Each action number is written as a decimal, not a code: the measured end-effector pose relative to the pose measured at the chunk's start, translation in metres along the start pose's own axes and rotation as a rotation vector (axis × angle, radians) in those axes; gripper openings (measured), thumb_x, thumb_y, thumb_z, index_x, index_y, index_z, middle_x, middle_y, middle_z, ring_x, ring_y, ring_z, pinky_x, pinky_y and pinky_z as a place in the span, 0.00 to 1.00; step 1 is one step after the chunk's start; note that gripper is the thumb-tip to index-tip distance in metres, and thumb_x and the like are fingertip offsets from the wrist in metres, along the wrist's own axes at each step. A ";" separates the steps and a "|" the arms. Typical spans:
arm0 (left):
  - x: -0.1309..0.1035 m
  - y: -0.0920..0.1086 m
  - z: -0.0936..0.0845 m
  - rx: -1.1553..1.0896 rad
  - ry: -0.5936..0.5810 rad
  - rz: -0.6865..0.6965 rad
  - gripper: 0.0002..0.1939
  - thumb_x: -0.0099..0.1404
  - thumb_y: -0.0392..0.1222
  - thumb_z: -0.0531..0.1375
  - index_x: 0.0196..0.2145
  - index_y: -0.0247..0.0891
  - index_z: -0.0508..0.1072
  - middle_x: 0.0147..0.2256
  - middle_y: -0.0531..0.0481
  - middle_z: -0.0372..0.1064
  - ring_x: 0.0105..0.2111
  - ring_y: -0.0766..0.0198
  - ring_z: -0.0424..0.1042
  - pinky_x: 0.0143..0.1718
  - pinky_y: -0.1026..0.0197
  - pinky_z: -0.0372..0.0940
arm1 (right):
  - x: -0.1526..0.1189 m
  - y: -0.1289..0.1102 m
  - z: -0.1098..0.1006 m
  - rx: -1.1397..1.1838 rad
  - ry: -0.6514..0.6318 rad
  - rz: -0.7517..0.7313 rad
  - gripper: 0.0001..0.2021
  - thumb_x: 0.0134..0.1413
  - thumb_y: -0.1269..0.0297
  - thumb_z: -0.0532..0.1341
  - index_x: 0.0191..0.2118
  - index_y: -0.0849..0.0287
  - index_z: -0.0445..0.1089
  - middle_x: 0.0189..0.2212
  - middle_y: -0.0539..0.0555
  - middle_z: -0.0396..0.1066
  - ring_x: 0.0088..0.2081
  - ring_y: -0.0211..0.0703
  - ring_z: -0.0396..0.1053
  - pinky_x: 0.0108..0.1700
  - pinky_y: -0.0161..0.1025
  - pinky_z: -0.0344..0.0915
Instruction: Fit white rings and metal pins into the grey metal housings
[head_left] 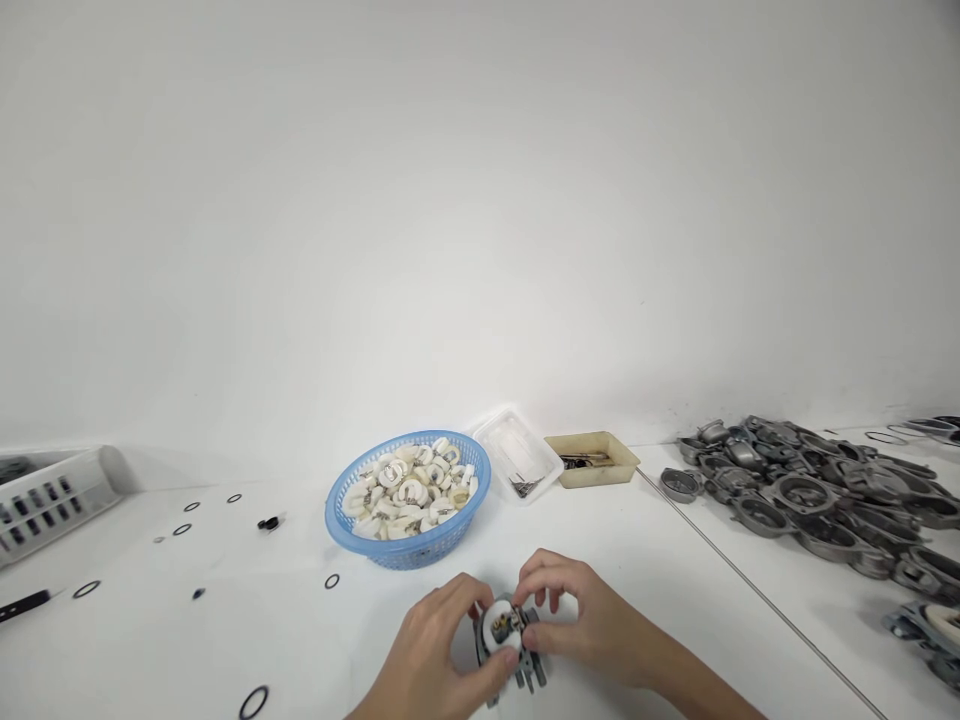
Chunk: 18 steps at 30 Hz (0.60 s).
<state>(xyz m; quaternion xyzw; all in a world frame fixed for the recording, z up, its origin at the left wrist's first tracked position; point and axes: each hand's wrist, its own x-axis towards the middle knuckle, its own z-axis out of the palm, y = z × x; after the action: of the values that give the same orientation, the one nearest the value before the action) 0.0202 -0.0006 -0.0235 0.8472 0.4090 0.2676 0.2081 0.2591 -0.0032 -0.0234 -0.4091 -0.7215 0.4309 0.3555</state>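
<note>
A grey metal carburetor body [534, 672] lies on the white table at the bottom centre, with a white ring-shaped float [491, 628] on its upper face and brass parts in the middle. My left hand [444, 645] grips the body from the left, fingers curled over the far edge and thumb on the near side. My right hand [574, 615] is closed at the right side of the float, thumb and index finger at a small metal part there. What exactly lies between these fingertips is too small to make out.
Behind my hands stand a blue basket [352, 545] of white floats, a clear plastic tray [517, 450] and a beige tray [600, 478] holding thin metal pieces. Grey metal bowls [802, 495] are heaped right. Black rings [253, 702], a knife [26, 605] and a white crate [71, 510] lie left.
</note>
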 end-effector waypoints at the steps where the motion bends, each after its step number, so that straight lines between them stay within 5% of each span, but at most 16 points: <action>1: 0.000 0.000 0.000 0.000 0.004 0.005 0.07 0.66 0.45 0.62 0.40 0.44 0.69 0.36 0.55 0.71 0.37 0.61 0.72 0.41 0.62 0.64 | 0.000 0.000 0.000 -0.001 0.001 0.005 0.10 0.49 0.63 0.71 0.41 0.52 0.81 0.44 0.51 0.72 0.41 0.44 0.66 0.46 0.40 0.62; 5: -0.001 0.000 0.000 0.017 0.004 -0.003 0.08 0.66 0.47 0.63 0.40 0.44 0.70 0.36 0.55 0.71 0.36 0.60 0.73 0.42 0.62 0.65 | -0.001 -0.005 -0.002 -0.015 -0.003 0.002 0.12 0.48 0.65 0.70 0.42 0.53 0.80 0.44 0.52 0.72 0.41 0.44 0.66 0.46 0.40 0.63; 12: -0.004 -0.010 -0.005 -0.072 0.097 0.017 0.18 0.75 0.58 0.50 0.48 0.46 0.71 0.43 0.50 0.75 0.43 0.58 0.73 0.48 0.60 0.66 | -0.002 -0.008 0.005 -0.041 -0.065 -0.107 0.39 0.35 0.68 0.76 0.59 0.55 0.70 0.54 0.54 0.70 0.54 0.53 0.68 0.57 0.43 0.63; 18: 0.002 -0.031 -0.003 -0.130 0.083 0.028 0.20 0.75 0.59 0.49 0.47 0.45 0.72 0.41 0.50 0.75 0.43 0.58 0.74 0.45 0.64 0.68 | 0.001 -0.001 0.017 -0.325 -0.013 -0.243 0.39 0.35 0.62 0.75 0.60 0.49 0.70 0.50 0.52 0.70 0.50 0.50 0.71 0.55 0.38 0.65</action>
<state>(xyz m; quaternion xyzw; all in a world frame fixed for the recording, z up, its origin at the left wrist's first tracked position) 0.0015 0.0193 -0.0388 0.8258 0.3869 0.3314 0.2419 0.2435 -0.0087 -0.0291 -0.3683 -0.8280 0.2652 0.3294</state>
